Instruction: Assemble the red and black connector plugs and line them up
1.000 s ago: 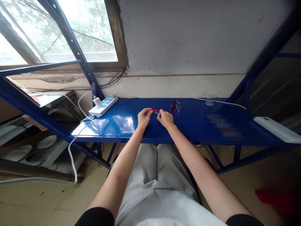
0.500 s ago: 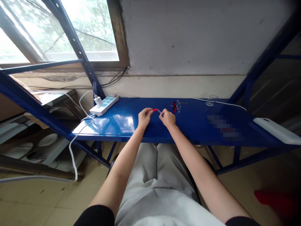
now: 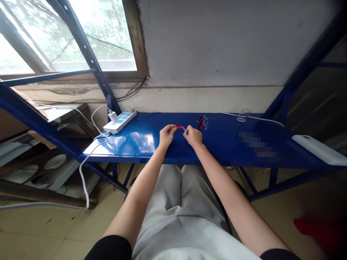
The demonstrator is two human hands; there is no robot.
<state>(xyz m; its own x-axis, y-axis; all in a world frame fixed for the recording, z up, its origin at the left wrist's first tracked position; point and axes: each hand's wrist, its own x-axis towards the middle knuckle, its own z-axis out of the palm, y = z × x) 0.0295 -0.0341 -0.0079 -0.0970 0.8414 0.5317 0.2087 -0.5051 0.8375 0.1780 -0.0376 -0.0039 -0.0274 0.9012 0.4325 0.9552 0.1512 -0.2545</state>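
Observation:
My left hand (image 3: 167, 135) is closed, pinching a small, thin red piece (image 3: 179, 127) that points to the right. In the fingertips of my right hand (image 3: 194, 136), also closed, is a slim translucent piece (image 3: 184, 128). Its left end meets or nearly meets the red piece; whether they are joined I cannot tell. Both hands hover over the front middle of the blue table (image 3: 146, 121). Just beyond my right hand lie small red and black parts (image 3: 201, 123), several clear parts (image 3: 205, 122) and a row of small metal pieces (image 3: 211, 119).
A white power strip (image 3: 121, 121) with a plug and cables sits at the table's left. Toward the back right stands a clear glass (image 3: 244, 115) beside a white cable (image 3: 267, 120). A white object (image 3: 320, 150) rests at the right end. Blue metal posts flank the table.
Almost nothing differs. Both hands keep their grip and place, and the red piece lies slightly more level with the translucent one. The view has shifted very slightly.

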